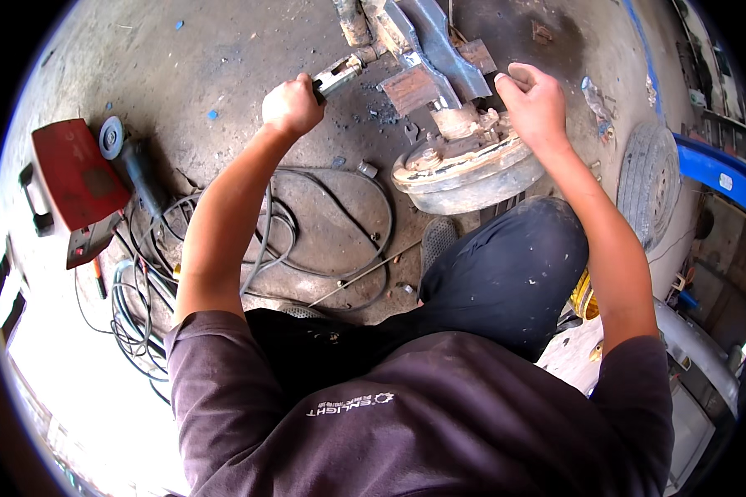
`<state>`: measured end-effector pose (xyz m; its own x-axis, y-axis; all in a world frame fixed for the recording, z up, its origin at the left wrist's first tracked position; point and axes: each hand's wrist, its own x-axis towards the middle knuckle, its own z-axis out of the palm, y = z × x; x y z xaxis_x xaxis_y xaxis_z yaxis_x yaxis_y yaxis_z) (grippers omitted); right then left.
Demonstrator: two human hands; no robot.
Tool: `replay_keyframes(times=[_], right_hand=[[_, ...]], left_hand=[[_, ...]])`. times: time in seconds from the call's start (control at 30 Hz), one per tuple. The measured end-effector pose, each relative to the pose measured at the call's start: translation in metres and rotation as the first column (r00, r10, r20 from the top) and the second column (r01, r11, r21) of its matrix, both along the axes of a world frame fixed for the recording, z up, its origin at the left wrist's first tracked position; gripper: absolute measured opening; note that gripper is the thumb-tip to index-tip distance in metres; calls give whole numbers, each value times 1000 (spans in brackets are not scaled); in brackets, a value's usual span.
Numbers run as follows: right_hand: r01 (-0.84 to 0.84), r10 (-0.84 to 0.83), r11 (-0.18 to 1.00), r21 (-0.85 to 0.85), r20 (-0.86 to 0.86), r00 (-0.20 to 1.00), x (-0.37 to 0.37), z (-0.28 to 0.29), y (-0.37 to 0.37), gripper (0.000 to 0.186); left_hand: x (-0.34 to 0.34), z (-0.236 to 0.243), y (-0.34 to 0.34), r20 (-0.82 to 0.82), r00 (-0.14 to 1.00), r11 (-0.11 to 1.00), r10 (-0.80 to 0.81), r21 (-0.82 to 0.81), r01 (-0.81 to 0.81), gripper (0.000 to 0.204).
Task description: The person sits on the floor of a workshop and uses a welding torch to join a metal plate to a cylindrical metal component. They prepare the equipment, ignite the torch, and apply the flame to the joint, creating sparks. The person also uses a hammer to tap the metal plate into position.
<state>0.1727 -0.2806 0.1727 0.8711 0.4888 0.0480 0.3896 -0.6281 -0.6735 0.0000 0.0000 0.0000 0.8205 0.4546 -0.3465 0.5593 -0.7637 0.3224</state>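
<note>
My left hand (294,106) is closed around the dark grip of a silver hand tool (336,76), which looks like locking pliers. The tool's far end meets a rusty axle part (381,40). My right hand (535,108) has its fingers curled beside a bent steel bracket (442,51); whatever they may hold is hidden. Rusty flat plates (409,89) stick out from the bracket's sides. Below it, close to my right hand, is a round, worn brake drum (464,189), just in front of my bent knee.
On the left stand a red welding machine (81,178) and an angle grinder (143,178). Looped black cables (340,199) cover the floor before my feet. A wrench (411,131) lies behind the drum. A tyre (648,182) and a blue beam (721,170) are on the right.
</note>
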Motion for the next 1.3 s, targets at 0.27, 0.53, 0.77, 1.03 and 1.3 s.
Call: replay_keyframes(times=[0.27,0.53,0.77,1.03,1.3], right_hand=[[-18,19,1000,-20,30,999,2,2,-2,24],[-37,39,999,-32,55,998,5,-5,-3,27],[-54,57,996,-67,46,997,7,-4,-3,27],[-60,63,995,-82,38,997,10,-8,-7,35],[-44,53,993,-109,82,995,10,-6,-5,43]], left_hand=[[4,10,-3,-18,1000,1000,-1,-15,1,37],[3,6,3,17,1000,1000,-25,-1,25,39],[1,12,4,23,999,999,-36,-9,36,40],[3,16,2,0,999,998,-45,-55,45,40],[8,14,4,-17,999,997,-45,-66,43,42]])
